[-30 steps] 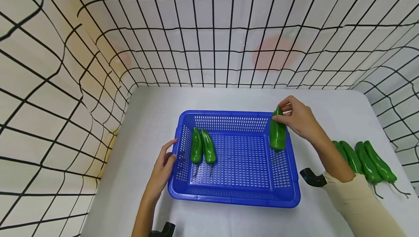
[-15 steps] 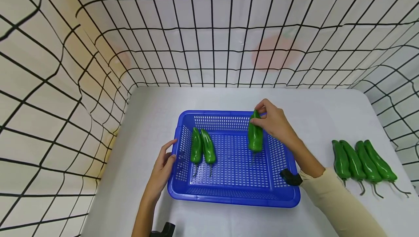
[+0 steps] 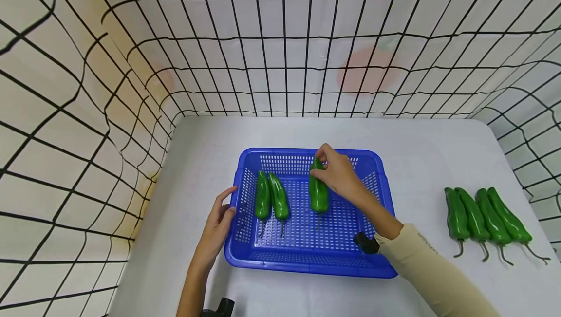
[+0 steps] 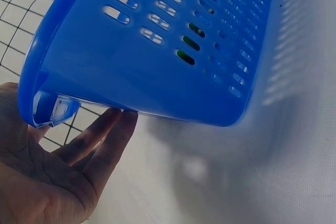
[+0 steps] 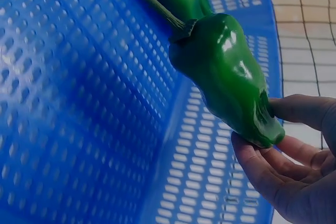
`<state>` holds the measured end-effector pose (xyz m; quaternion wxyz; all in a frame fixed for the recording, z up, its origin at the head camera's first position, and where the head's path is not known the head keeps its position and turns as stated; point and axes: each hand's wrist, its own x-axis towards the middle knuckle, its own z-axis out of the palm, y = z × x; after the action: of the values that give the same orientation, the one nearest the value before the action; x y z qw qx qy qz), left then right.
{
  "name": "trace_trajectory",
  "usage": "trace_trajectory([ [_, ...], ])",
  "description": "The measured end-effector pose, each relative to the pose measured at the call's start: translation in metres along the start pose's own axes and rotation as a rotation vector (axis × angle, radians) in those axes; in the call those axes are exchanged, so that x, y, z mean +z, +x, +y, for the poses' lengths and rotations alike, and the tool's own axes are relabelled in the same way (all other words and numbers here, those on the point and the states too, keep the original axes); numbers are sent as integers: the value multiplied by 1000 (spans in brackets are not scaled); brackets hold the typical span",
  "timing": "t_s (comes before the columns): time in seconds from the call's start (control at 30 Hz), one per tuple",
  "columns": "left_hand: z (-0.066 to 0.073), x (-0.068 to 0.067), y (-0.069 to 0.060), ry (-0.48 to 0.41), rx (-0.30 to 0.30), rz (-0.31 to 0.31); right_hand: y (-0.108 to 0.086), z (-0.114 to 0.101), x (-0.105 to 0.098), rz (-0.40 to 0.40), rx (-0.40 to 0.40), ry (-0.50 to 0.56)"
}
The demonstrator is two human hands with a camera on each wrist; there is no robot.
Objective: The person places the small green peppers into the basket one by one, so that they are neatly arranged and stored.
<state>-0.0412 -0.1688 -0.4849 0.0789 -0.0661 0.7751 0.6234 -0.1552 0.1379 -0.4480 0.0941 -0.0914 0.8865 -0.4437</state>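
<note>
In the head view, a blue plastic basket (image 3: 313, 270) with slotted walls sits on the white table. My right hand (image 3: 339, 175) pinches a green chili pepper (image 3: 318, 197) near its tip, above the basket floor, stem end towards me. The right wrist view shows the thumb and fingers around the tip of this pepper (image 5: 223, 72). Two more green peppers (image 3: 263, 196) lie side by side at the basket's left. My left hand (image 3: 219, 219) touches the basket's left rim. In the left wrist view its extended fingers (image 4: 113, 148) lie against the outer wall.
To the right of the basket, several green peppers (image 3: 475, 217) lie in a row on the white table (image 3: 420, 151). Black wire mesh (image 3: 285, 44) over pale walls stands behind and along both sides. A black wrist mount (image 3: 365, 243) is on my right wrist.
My right hand has carried the pepper leftward from the basket's right rim to about its middle, and lower. My left hand and the two peppers in the basket have stayed put.
</note>
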Motion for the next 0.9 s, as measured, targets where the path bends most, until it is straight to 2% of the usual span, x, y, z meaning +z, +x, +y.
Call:
trace_trajectory([
  [0.33, -1, 0, 1, 3, -11, 6, 10, -3, 32, -7, -33, -11],
  [0.57, -1, 1, 1, 10, -15, 13, 15, 1, 53, -30, -15, -25],
  [0.9, -2, 1, 1, 6, -12, 6, 19, 0, 72, -15, -37, -65],
])
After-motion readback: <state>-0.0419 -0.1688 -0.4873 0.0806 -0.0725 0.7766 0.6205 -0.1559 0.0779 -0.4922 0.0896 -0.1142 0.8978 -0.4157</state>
